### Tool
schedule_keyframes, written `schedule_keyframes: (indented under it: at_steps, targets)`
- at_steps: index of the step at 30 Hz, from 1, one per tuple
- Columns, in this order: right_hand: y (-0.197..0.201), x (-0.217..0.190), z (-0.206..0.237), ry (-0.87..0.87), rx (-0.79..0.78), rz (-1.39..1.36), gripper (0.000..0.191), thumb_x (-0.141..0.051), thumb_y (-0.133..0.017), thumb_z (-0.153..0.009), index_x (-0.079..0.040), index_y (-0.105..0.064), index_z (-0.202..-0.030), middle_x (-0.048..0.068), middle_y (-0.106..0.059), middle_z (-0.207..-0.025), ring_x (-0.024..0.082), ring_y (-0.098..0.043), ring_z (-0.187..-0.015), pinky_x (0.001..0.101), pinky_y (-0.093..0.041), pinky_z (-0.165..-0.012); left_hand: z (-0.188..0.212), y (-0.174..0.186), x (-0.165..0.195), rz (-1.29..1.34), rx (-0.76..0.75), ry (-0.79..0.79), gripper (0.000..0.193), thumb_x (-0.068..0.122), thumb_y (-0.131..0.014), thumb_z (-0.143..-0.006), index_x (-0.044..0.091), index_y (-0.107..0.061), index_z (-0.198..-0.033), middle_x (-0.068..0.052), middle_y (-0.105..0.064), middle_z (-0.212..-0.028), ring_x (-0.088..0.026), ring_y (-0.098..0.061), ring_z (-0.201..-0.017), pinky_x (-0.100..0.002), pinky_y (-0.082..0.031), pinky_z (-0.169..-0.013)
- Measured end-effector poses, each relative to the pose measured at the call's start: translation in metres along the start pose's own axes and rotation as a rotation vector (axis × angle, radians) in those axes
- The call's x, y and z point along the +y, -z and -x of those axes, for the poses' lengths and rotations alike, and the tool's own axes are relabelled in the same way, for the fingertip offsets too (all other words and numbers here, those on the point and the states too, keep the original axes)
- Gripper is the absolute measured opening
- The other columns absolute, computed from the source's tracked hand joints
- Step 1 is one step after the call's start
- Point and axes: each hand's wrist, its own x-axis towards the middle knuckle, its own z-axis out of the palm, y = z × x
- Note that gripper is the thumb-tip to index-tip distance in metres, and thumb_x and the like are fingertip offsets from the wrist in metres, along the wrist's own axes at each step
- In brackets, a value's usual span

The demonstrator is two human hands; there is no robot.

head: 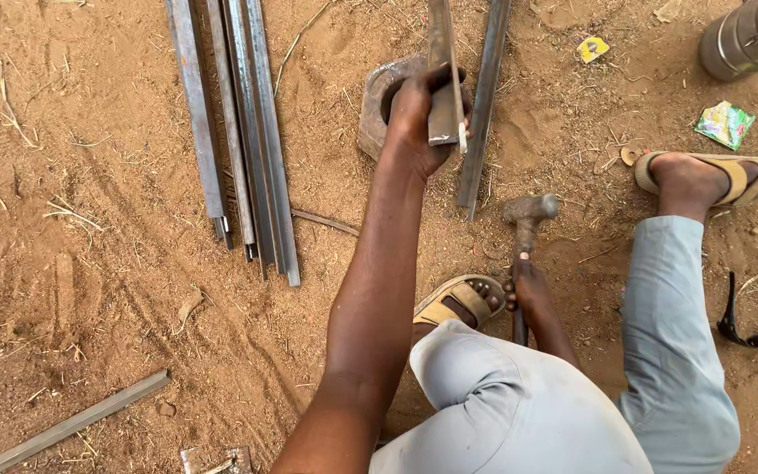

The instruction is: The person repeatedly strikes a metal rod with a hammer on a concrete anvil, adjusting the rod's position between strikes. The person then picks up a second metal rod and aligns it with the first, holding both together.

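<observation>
Gripping a flat steel bar [443,79] in our left hand [418,118], fingers closed; right hand [526,285] fingers wrapped around the hammer [526,219] handle.

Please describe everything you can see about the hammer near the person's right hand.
The hammer lies on the sandy ground, its head pointing away from the person. The head is grey, worn metal, dusted with soil; the dark handle runs back toward the person's legs. The right hand grips the handle about midway, so its lower part is partly hidden. It sits just beyond a sandalled foot.
</observation>
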Motion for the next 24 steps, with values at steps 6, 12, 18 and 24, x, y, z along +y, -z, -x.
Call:
schedule_keyframes:
  at_steps: [6, 12, 18, 24]
  targets:
    - [-0.006, -0.001, 0.005, 0.063, 0.041, 0.219, 0.042, -0.042, -0.036, -0.110, -0.005, -0.056, -0.114, 0.009, -0.061, -0.081, 0.018, -0.057, -0.064, 0.0366, -0.047, -0.052, 0.008, -0.013, 0.007, -0.010, 0.122, 0.063, 0.030, 0.023, -0.045, -0.105, -0.002, -0.050, -0.120, -0.015, -0.063, -0.081, -0.020, -0.063, -0.058, -0.033, -0.057, -0.047]
    - [-0.008, 0.003, 0.004, 0.069, 0.042, 0.271, 0.040, -0.041, -0.036, -0.111, -0.006, -0.056, -0.114, 0.012, -0.061, -0.083, 0.021, -0.057, -0.066, 0.0374, -0.046, -0.053, 0.034, 0.044, -0.011, -0.406, 0.016, 0.082, 0.046, 0.036, -0.043, -0.108, -0.007, -0.052, -0.122, -0.010, -0.062, -0.075, -0.019, -0.062, -0.054, -0.033, -0.059, -0.048]
    - [-0.002, 0.006, 0.001, 0.157, 0.007, 0.218, 0.043, -0.043, -0.038, -0.109, -0.003, -0.054, -0.110, 0.011, -0.060, -0.077, 0.021, -0.057, -0.060, 0.0391, -0.047, -0.050, 0.119, 0.169, -0.071, -0.722, 0.118, 0.252, 0.042, 0.041, -0.038, -0.108, 0.002, -0.048, -0.121, -0.007, -0.062, -0.067, -0.018, -0.056, -0.049, -0.035, -0.051, -0.046]
    - [-0.002, 0.008, -0.001, 0.230, 0.028, 0.213, 0.049, -0.047, -0.039, -0.111, -0.001, -0.056, -0.102, 0.010, -0.058, -0.069, 0.019, -0.056, -0.055, 0.0375, -0.045, -0.048, 0.148, 0.234, -0.126, -1.011, 0.362, 0.073, 0.051, 0.045, -0.052, -0.102, 0.005, -0.044, -0.133, -0.016, -0.071, -0.083, -0.022, -0.061, -0.058, -0.041, -0.051, -0.051]
